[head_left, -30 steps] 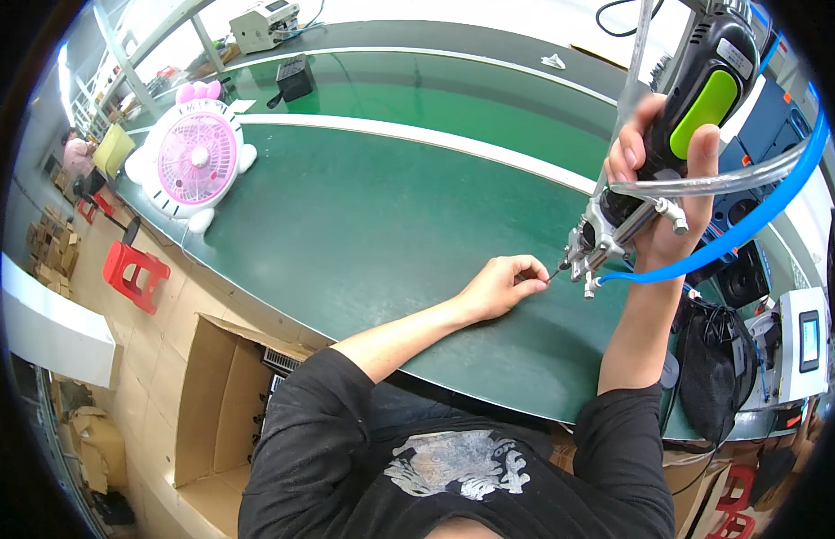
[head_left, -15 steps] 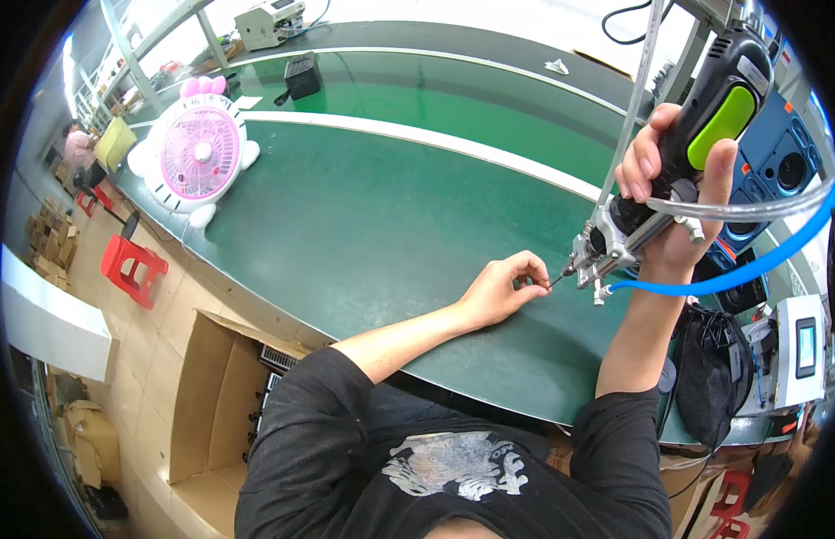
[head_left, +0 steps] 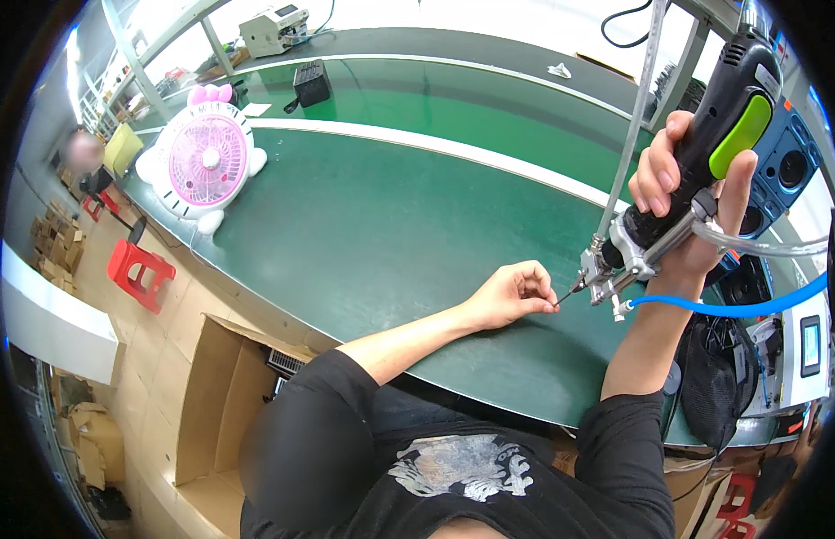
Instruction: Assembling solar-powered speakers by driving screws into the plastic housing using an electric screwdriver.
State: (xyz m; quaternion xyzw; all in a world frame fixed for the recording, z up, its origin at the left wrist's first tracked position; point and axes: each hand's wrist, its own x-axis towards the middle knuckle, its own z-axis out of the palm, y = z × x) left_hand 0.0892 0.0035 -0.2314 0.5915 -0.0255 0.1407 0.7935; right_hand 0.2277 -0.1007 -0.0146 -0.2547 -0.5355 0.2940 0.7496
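My right hand (head_left: 673,193) is wrapped round a black electric screwdriver (head_left: 736,117) with a green lever, held tilted over the bench with its nose down to the left. A metal screw-feed head (head_left: 615,265) is fixed to its nose, with a clear hose and a blue air hose (head_left: 723,309) attached. A thin dark bit (head_left: 571,295) sticks out of the head. My left hand (head_left: 512,296) is closed in a pinch, thumb and fingertips at the end of the bit. What lies between the fingertips is too small to make out.
A pink and white cat-shaped fan (head_left: 209,162) stands at the bench's left end. Beyond the white rail is a black box (head_left: 311,83). Blue speakers (head_left: 790,166), a black mesh bag (head_left: 712,377) and a white device with a screen (head_left: 805,346) are at right. An open carton (head_left: 211,395) sits lower left.
The view has shifted slightly. Both hands and the screwdriver keep nearly the same pose, with the bit still at the left fingertips.
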